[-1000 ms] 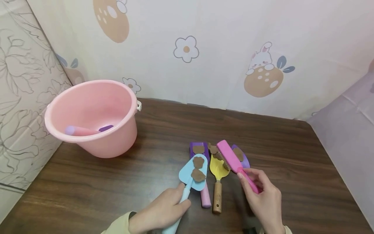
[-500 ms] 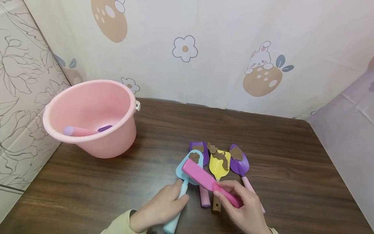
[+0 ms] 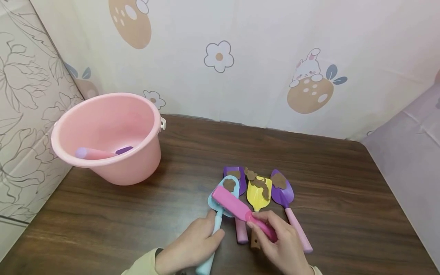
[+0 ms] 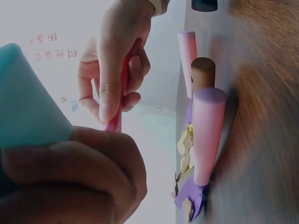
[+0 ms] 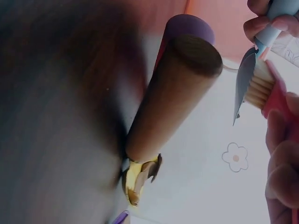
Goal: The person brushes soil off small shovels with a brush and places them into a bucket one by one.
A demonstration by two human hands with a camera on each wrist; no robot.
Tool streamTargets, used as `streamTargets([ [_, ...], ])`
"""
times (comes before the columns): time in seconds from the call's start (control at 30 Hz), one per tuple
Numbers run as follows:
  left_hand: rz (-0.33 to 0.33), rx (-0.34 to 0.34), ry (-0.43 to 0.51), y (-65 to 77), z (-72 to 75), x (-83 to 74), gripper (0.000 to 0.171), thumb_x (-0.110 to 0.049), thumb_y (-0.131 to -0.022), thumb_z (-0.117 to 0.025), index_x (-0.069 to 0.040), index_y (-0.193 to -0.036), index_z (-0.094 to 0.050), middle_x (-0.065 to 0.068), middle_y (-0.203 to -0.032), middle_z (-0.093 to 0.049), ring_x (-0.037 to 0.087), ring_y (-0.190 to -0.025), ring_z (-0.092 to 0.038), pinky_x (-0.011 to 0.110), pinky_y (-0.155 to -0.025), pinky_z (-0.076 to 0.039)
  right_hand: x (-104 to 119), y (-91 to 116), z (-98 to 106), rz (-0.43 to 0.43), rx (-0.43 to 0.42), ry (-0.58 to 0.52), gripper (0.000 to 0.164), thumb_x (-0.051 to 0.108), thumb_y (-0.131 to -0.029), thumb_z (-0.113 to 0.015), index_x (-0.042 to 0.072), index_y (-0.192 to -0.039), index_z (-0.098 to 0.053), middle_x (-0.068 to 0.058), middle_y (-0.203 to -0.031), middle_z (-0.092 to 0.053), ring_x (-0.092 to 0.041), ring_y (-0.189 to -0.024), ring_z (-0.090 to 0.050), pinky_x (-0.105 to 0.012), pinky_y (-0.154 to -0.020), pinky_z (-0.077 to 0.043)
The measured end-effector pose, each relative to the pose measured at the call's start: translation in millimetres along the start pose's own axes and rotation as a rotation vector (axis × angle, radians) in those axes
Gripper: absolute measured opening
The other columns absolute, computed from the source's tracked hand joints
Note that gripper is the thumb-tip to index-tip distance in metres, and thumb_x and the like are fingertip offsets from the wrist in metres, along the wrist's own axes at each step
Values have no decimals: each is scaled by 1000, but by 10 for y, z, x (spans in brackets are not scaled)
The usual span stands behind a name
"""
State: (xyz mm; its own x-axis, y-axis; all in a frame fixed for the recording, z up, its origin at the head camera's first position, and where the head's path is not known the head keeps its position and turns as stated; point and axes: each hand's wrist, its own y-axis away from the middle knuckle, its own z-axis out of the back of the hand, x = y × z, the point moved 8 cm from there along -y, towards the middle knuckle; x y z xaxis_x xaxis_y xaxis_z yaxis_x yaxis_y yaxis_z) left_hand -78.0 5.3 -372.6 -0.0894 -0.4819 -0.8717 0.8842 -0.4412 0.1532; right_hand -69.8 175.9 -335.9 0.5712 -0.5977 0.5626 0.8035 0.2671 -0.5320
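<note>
My left hand point(image 3: 192, 242) grips the handle of a light blue hand trowel point(image 3: 218, 221), its blade raised over the other tools. In my right hand point(image 3: 283, 244) is a pink brush point(image 3: 232, 202), held by its handle and lying across that blade. The right wrist view shows its pale bristles point(image 5: 259, 88) against the blade's face. One brown patch point(image 3: 229, 185) shows near the blade's tip; the brush hides part of the blade. Below lie a yellow trowel point(image 3: 255, 198) with a wooden handle, a purple trowel point(image 3: 284, 196) and a square-ended purple shovel point(image 3: 242, 187), each with brown patches.
A pink bucket point(image 3: 137, 168) stands at the back left of the dark wooden table point(image 3: 185, 152). Inside it lie a pink handle point(image 3: 97, 154) and something purple point(image 3: 124, 150). Patterned cloth point(image 3: 254, 88) hangs along the back and sides.
The brush has moved left from over the yellow trowel onto the light blue trowel's blade. One of two patches seen there earlier is now out of sight. The left hand keeps its grip.
</note>
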Motion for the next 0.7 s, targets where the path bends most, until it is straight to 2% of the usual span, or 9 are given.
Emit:
streamTargets([
  [0.2,40,37,38,10,-22,-5,19,-17,-91,-49,-2,-102,-43,-5,-62,-37,7,-52,-40,24,-45,-35,23,-25,52,1,-45,106,34,0,-65,-82,10,-94,-67,6,-82,-65,1,-65,-49,-10,-58,-41],
  [0.37,25,10,18,29,-1,-4,15,-16,-90,-49,-4,-98,-43,-5,-61,-37,6,-52,-39,23,-45,-35,19,-50,71,48,-89,129,36,1,-63,-85,10,-94,-68,4,-79,-66,1,-62,-47,-11,-53,-37],
  [0.6,15,8,10,36,11,25,14,-16,-91,-49,-6,-98,-43,-5,-62,-37,7,-54,-41,24,-48,-36,-44,-58,107,2,-102,115,19,21,-81,-77,10,-95,-68,4,-77,-65,-1,-64,-40,-11,-52,-35],
  [0.7,13,10,5,38,20,28,15,-16,-90,-49,-6,-99,-43,-5,-62,-38,7,-56,-42,24,-50,-37,-64,-61,131,-3,-120,135,19,22,-81,-76,10,-94,-68,5,-73,-61,0,-61,-37,-11,-50,-31],
])
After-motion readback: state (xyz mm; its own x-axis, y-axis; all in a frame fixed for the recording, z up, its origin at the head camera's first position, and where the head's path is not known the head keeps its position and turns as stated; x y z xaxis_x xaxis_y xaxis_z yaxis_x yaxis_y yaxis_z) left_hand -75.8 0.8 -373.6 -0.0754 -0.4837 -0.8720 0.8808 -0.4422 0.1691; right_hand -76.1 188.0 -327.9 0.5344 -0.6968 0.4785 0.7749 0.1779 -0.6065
